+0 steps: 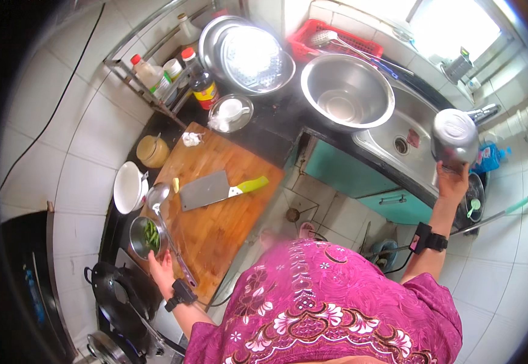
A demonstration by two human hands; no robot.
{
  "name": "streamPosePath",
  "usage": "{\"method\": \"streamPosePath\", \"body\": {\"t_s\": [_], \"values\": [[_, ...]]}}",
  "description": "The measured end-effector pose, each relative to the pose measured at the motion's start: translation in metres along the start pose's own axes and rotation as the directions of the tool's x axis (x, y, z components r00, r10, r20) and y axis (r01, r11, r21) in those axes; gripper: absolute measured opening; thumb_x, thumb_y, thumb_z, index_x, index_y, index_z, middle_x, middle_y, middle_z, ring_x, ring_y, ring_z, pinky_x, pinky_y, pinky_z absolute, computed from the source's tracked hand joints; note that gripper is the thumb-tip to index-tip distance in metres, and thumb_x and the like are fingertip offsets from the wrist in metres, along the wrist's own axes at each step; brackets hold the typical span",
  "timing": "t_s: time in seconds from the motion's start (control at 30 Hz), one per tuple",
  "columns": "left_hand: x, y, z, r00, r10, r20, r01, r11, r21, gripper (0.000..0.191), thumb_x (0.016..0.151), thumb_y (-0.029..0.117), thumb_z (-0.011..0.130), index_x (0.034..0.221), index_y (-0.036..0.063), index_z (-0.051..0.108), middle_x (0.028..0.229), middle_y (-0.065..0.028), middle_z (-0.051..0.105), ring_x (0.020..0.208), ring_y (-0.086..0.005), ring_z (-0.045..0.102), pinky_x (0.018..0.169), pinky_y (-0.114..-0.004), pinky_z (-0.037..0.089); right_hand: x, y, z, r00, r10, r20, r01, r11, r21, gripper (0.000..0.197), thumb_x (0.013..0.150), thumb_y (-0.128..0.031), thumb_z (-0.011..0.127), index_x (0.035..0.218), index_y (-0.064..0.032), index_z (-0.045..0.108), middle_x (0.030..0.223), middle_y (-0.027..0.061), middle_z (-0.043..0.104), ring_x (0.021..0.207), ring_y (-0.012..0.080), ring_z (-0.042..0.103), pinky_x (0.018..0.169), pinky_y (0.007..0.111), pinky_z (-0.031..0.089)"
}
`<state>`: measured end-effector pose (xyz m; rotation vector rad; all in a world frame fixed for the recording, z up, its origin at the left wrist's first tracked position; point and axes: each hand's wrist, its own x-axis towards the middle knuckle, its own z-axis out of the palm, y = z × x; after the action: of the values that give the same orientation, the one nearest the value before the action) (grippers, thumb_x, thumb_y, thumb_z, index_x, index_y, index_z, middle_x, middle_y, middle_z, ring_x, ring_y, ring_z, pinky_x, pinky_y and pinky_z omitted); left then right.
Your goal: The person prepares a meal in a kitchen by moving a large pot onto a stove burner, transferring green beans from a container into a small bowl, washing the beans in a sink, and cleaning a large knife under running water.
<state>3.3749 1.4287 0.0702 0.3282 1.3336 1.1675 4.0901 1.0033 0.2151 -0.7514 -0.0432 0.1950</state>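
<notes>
My right hand (453, 182) is at the far right, its fingers on the rim of a shiny metal pot (455, 136) above the right end of the sink. My left hand (163, 270) reaches to a small metal bowl (136, 241) of green pepper pieces (151, 235); its fingers are at the bowl's near edge, and whether they grip it is unclear. Beside it a metal ladle (158, 196) rests along the wooden cutting board (214, 236). A cleaver (205, 190) with a green and white handle lies flat on the board, near a small yellowish piece (175, 185) and white scraps (192, 139).
A large steel basin (348, 91) overlaps the left side of the sink (400, 118). Behind the board stand a sauce bottle (200, 82) and a plate with a white cup (231, 109). White bowls (127, 187) and a jar (153, 151) line the left; a black wok (118, 291) sits lower left.
</notes>
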Motion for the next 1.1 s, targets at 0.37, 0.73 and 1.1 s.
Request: {"method": "streamPosePath", "body": {"t_s": [0.37, 0.73, 1.1], "values": [[0.02, 0.001, -0.031, 0.998, 0.067, 0.013, -0.067, 0.997, -0.05, 0.021, 0.076, -0.001, 0.053, 0.096, -0.0065, 0.05, 0.087, -0.013, 0.056, 0.074, -0.0274, 0.057, 0.072, -0.035, 0.054, -0.075, 0.081, 0.085, 0.97, -0.037, 0.242, 0.192, 0.728, -0.658, 0.015, 0.086, -0.01, 0.058, 0.098, -0.0006, 0.061, 0.09, 0.0055, 0.062, 0.077, 0.0128, 0.058, 0.074, 0.026, 0.048], [-0.04, 0.033, 0.014, 0.959, 0.01, 0.282, 0.044, 0.982, -0.186, 0.036, 0.075, -0.004, 0.044, 0.11, -0.0087, 0.049, 0.106, -0.0206, 0.058, 0.092, -0.0338, 0.059, 0.082, -0.042, 0.051, -0.154, 0.233, 0.193, 0.134, 0.453, 0.881, 0.984, 0.041, -0.171, 0.018, 0.069, -0.014, 0.069, 0.067, -0.0091, 0.052, 0.07, 0.002, 0.05, 0.075, 0.0217, 0.05, 0.066, 0.036, 0.038], [-0.105, -0.011, 0.177, 0.851, -0.093, 0.517, 0.147, 0.987, -0.064, 0.051, 0.069, -0.002, 0.052, 0.12, 0.0004, 0.048, 0.117, -0.0129, 0.055, 0.103, -0.0311, 0.056, 0.084, -0.048, 0.051, -0.125, 0.126, 0.135, 0.494, 0.162, 0.854, 0.864, -0.202, -0.461, 0.014, 0.067, -0.005, 0.069, 0.073, -0.0043, 0.057, 0.073, 0.007, 0.058, 0.074, 0.0254, 0.055, 0.065, 0.036, 0.041]]}}
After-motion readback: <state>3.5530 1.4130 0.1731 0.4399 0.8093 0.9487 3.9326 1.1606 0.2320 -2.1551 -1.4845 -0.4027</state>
